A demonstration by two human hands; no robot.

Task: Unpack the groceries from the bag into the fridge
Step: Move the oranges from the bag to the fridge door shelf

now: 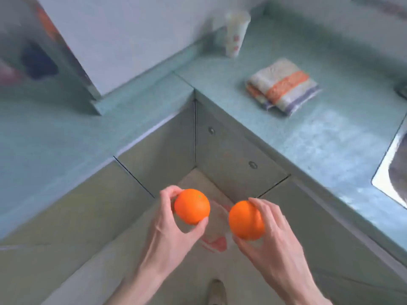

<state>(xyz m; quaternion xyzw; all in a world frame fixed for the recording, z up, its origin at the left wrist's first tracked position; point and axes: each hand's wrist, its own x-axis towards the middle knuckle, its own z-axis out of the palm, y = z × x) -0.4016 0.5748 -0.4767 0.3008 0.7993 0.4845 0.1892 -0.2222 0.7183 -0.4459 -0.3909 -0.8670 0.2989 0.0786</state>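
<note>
My left hand (pixel 170 219) grips an orange (pixel 192 206) between fingers and thumb, low in the middle of the view. My right hand (pixel 271 234) holds a second orange (pixel 245 220) the same way, just to the right. Both oranges hang above the floor in the inner corner of the counter. Below and between the hands a thin white plastic bag (pixel 217 241) with red print lies on the floor, partly hidden by the hands. The fridge is not clearly in view.
An L-shaped pale green counter (pixel 319 133) wraps around the corner, with cabinet fronts (pixel 231 150) below. A folded striped towel (pixel 283 85) and a white paper cup (pixel 235 33) sit on it. A sink edge (pixel 387 172) shows at the right. My shoe (pixel 217 291) is at the bottom.
</note>
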